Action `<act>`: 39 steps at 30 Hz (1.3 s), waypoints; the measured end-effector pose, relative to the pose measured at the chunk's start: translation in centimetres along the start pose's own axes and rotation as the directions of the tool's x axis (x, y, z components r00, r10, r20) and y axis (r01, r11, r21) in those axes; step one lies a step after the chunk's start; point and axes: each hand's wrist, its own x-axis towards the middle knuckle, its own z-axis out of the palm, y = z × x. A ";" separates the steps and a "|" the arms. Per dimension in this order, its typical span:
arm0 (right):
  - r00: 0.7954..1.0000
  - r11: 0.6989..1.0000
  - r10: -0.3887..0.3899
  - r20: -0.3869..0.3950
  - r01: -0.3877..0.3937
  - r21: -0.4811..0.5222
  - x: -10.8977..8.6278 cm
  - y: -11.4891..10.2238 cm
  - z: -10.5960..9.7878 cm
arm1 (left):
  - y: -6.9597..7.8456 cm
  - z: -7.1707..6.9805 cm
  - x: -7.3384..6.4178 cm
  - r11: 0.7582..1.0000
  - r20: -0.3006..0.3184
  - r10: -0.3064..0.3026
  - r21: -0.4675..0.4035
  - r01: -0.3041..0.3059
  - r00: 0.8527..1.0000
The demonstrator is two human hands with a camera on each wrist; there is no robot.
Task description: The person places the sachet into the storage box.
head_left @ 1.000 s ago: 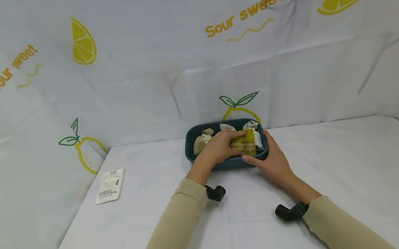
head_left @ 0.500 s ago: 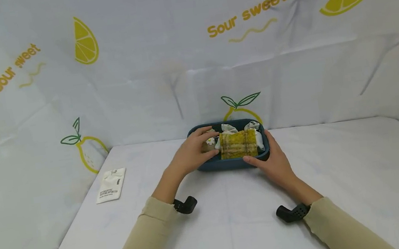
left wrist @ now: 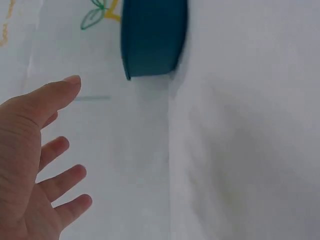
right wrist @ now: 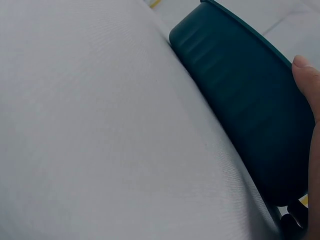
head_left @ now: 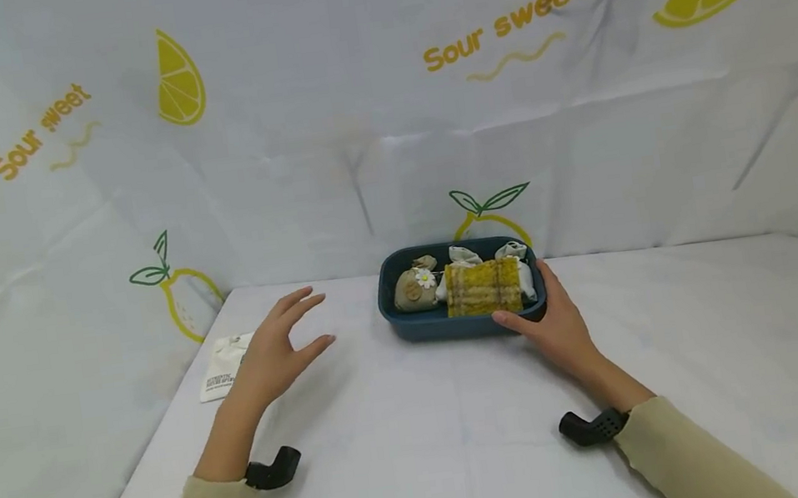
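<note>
A dark teal oblong tub (head_left: 428, 331) sits at the back of the table. In it lie a beige drawstring pouch (head_left: 412, 293) with a white daisy, a yellow plaid piece of cloth (head_left: 482, 288) and white pouches (head_left: 512, 249), partly covered by the plaid. My right hand (head_left: 563, 332) grips the tub's right end, thumb at the front rim and fingers round the side. In the right wrist view the thumb (right wrist: 306, 75) lies at the rim. My left hand (head_left: 269, 354) hovers left of the tub, fingers spread, holding nothing. It overlaps a white printed packet (head_left: 217, 377).
A white cloth covers the table (head_left: 408, 433). Behind it hangs a white backdrop (head_left: 284, 180) printed with lemons and lettering, close to the tub's back side. Each wrist carries a black camera mount (head_left: 274, 469).
My left hand has come off the plaid cloth in the tub and moved left, toward the white packet, its fingers opening out. The right hand stays on the tub's right end.
</note>
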 end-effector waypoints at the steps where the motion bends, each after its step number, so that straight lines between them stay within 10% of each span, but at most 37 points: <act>1: 1.000 1.000 0.000 -0.003 0.000 -0.001 -0.1 0.0 0.0 | -0.6 -0.1 -0.4 1.000 -0.005 -0.014 -0.003 0.013 1.000; 8: 0.999 0.999 0.034 -0.023 -0.034 0.009 -0.5 0.3 -0.6 | -2.6 -1.3 -0.1 0.996 -0.062 -0.077 0.047 0.080 0.995; 13: 0.999 0.999 0.037 -0.015 -0.037 0.008 -0.7 0.6 -0.5 | -4.1 -1.7 -0.9 0.965 -0.071 -0.236 0.103 0.243 0.969; 16: 0.999 0.999 0.033 -0.009 -0.033 0.011 -0.7 0.5 -0.4 | -5.3 -1.7 -1.6 0.916 -0.056 -0.377 0.124 0.382 0.924; 21: 1.000 1.000 0.025 -0.002 -0.025 0.013 -0.6 0.4 -0.3 | -6.8 -1.8 -2.4 0.806 0.056 -0.588 0.127 0.578 0.807; 24: 1.000 1.000 0.018 -0.001 -0.018 0.014 -0.5 0.4 -0.3 | -7.5 -1.8 -2.8 0.779 0.106 -0.627 0.110 0.618 0.772; 32: 1.000 1.000 0.015 0.010 -0.015 0.010 -0.2 -0.1 -0.1 | -8.3 -1.4 -3.6 0.756 0.043 -0.646 0.171 0.631 0.762; 39: 0.999 1.000 0.021 0.029 -0.021 0.003 0.0 -0.4 0.0 | -8.1 -1.2 -4.1 0.770 -0.045 -0.612 0.193 0.608 0.789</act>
